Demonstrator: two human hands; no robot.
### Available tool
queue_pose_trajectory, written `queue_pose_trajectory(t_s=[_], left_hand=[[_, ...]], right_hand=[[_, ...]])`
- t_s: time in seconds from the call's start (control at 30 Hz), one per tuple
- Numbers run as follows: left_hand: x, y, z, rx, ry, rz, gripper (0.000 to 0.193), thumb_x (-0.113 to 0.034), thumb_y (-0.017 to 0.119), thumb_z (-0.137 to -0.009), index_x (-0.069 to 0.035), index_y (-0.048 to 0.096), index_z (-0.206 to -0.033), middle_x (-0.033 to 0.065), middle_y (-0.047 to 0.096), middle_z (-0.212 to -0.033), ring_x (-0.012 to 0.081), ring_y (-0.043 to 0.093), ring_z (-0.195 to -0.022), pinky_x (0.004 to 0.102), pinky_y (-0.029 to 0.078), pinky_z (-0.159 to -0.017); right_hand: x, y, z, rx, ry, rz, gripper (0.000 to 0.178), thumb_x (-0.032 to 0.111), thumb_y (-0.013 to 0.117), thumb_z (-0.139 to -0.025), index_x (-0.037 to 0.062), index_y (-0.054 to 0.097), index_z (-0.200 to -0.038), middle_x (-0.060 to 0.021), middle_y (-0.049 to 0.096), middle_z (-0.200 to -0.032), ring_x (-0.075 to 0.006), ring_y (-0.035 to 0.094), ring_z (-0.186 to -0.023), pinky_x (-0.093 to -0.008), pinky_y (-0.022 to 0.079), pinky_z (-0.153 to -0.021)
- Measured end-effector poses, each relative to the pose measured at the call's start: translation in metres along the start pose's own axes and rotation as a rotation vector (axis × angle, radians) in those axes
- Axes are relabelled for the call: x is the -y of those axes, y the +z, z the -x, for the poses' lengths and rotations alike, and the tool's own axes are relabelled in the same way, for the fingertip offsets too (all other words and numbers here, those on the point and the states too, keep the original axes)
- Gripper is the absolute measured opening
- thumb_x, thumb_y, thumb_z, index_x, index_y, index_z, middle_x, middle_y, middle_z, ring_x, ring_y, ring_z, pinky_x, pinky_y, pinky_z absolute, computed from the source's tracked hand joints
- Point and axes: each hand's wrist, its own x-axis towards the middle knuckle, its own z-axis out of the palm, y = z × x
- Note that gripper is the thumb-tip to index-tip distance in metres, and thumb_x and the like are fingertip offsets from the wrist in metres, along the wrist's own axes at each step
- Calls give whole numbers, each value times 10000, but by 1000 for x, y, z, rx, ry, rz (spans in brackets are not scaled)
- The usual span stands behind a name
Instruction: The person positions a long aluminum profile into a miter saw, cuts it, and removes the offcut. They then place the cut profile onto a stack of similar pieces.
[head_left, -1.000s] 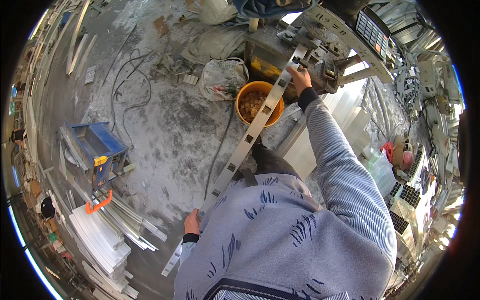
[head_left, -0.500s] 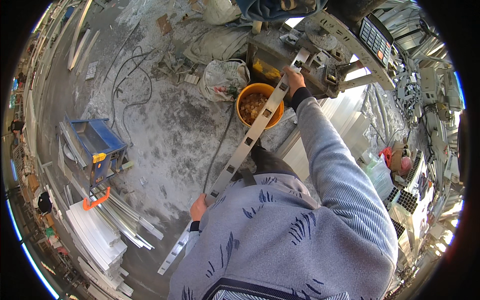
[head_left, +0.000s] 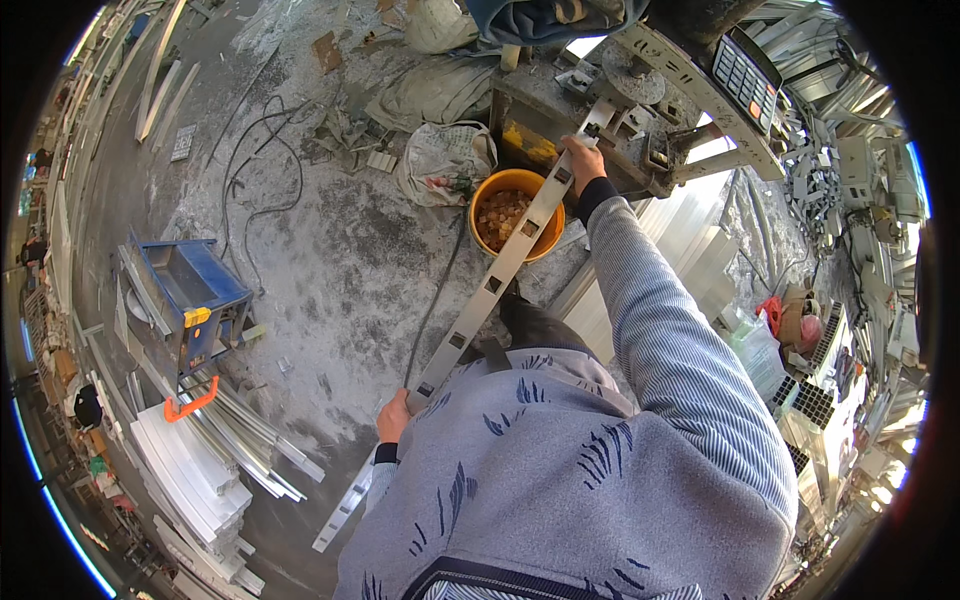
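Observation:
A long silvery metal bar (head_left: 498, 277) with square cut-outs slants from the lower left up to the machine at the upper right. My right hand (head_left: 582, 163) is closed around it near its far end, close to the metal work surface (head_left: 640, 160). Lower down, my left hand (head_left: 394, 416) grips the same bar by my body, its fingers partly hidden. Below the bar's far half stands a yellow bucket (head_left: 478, 217) holding brownish chunks. The near end of the bar continues past my left forearm.
A blue stand (head_left: 200, 275) with an orange handle (head_left: 193, 399) nearby is on the left, beside stacked metal profiles (head_left: 185, 460). A dark cable (head_left: 440, 290) runs along the dusty floor. A keypad (head_left: 745, 78) stands at the upper right; a white sack (head_left: 447, 165) sits by the bucket.
The bar and both my hands have shifted very slightly to the left. My grip on it looks the same.

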Motion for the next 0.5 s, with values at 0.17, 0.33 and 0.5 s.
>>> queue_pose_trajectory(t_s=[0.17,0.33,0.5], left_hand=[[-2,-1,1,-6,-13,-24,297,-316,711,-825,-115,609,-1018,227,703,-847,474,669,-859,536,492,-692],[-4,-3,2,-8,-9,-14,316,-330,717,-823,-107,606,-1016,227,702,-847,470,671,-864,534,494,-693],[-3,-4,2,-1,-8,-11,366,-357,731,-806,-102,615,-1042,233,701,-851,468,672,-867,526,505,-706]], right_hand=[[-3,-3,-3,49,-35,-28,233,203,731,-888,4,682,-1000,-81,663,-847,-230,654,-726,-403,524,-622],[-9,-6,-8,87,-43,-35,199,211,704,-938,36,624,-984,-70,663,-838,-216,659,-679,-416,541,-603],[-10,-6,-10,132,-19,-152,188,197,704,-935,34,615,-962,-80,654,-813,-237,669,-695,-419,562,-625]])
